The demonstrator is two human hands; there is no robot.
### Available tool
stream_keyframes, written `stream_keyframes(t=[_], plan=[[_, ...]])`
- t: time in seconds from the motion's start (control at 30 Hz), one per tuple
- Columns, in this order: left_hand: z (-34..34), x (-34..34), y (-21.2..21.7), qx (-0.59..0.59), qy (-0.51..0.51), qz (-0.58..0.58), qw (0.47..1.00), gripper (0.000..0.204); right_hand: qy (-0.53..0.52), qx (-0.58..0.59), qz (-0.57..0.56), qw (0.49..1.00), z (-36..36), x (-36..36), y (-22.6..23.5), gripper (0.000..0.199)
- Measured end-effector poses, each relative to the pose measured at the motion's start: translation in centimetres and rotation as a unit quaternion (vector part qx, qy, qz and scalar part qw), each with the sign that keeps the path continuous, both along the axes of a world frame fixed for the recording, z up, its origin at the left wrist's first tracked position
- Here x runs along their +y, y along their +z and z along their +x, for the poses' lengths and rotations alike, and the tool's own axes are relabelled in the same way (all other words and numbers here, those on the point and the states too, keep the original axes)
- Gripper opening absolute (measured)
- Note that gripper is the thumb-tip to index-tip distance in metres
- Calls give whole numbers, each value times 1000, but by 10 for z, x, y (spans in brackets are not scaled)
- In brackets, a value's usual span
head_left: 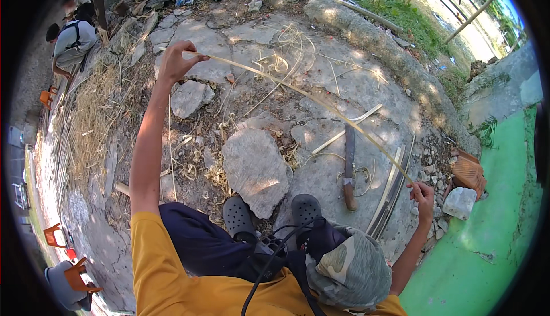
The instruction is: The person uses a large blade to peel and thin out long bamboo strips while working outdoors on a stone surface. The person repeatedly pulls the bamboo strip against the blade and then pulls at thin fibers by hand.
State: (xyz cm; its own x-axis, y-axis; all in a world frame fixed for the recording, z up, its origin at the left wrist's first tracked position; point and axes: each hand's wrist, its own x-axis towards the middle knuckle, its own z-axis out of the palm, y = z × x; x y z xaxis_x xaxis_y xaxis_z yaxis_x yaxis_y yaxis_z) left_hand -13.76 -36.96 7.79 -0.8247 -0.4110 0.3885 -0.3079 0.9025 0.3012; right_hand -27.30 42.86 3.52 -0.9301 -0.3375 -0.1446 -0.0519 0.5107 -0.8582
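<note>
"Where's the bamboo strip (281, 81)?"

"Stretched between both sets of fingers: the left hand (179, 63) pinches it near one end, the right hand (423, 198) near the other."

"Its long axis?"

"Slanting from the left fingers, farther out, to the right ones, closer in. The machete (350, 152) lies nearer the right fingers."

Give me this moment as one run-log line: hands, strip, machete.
left hand: pinching strip near one end | right hand: gripping strip near other end | strip: spanning between hands | machete: lying on ground, untouched
</note>
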Motion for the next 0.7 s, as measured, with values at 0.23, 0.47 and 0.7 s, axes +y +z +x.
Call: stream_keyframes(t=[0.23,0.47,0.7], plan=[[-12,-2,-2,147,34,-140,979,105,75,-101,-24,992,7,25,-9,45],[-51,107,4,85,-4,629,773,103,50,-125,-106,985,35,-16,-69,45],[-99,223,37,137,-188,705,669,54,91,-221,-179,955,72,-127,-133,44]])
